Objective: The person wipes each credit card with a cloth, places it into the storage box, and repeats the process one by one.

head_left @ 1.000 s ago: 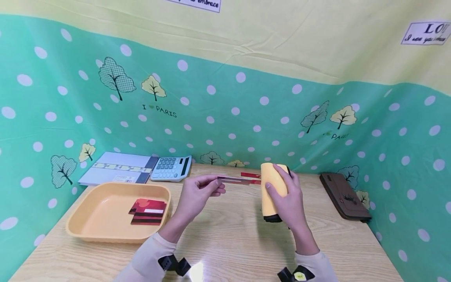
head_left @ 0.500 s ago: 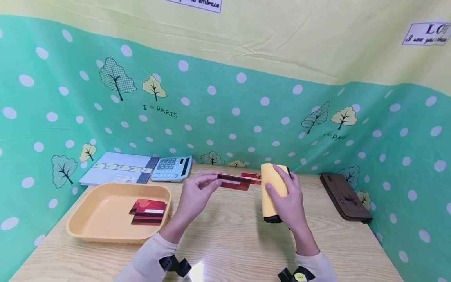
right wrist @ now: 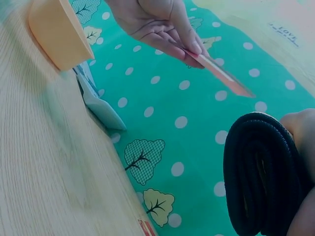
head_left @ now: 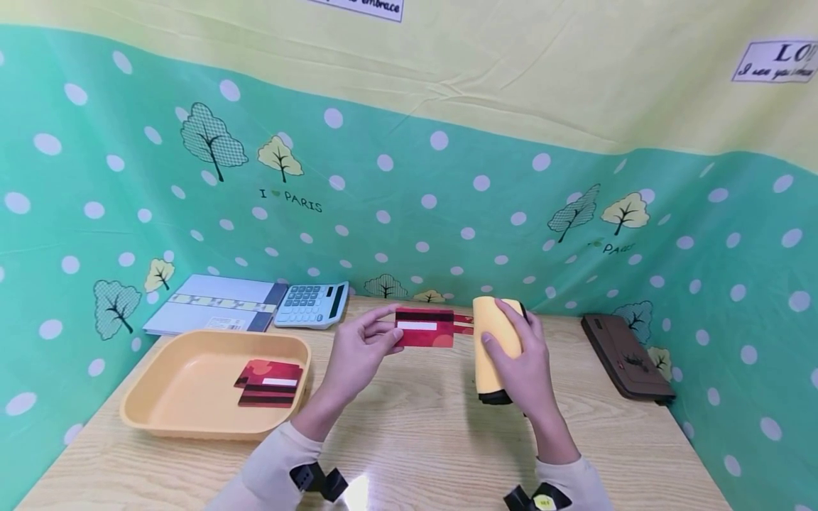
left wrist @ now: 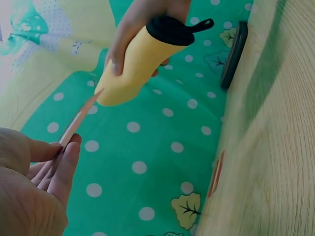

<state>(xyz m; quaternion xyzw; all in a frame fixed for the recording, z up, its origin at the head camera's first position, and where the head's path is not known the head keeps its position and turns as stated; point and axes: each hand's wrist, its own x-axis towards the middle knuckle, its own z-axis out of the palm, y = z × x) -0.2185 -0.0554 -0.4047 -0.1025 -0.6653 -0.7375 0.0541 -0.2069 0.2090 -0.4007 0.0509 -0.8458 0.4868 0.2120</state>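
Observation:
My left hand (head_left: 359,355) pinches a red bank card (head_left: 424,335) by its left end, thumb against the fingers. The card's back faces the head camera, with a black stripe and a white strip. In the left wrist view the bank card (left wrist: 78,119) appears nearly edge-on. My right hand (head_left: 527,355) grips a soft yellow roll (head_left: 491,348) with black fabric ends, held upright above the table. The right wrist view shows folded black layers at one end of the yellow roll (right wrist: 261,172). A small gap separates the held card from the roll.
An orange tray (head_left: 172,383) at left holds several red cards (head_left: 271,383). Behind it lie a white-and-blue folder (head_left: 214,301) and a blue calculator (head_left: 311,306). More red cards (head_left: 463,323) lie at the back. A brown wallet-like case (head_left: 626,356) lies right.
My left hand has tilted the bank card from nearly edge-on to facing the head camera, so its stripe and white strip show. The right hand and yellow roll have stayed put.

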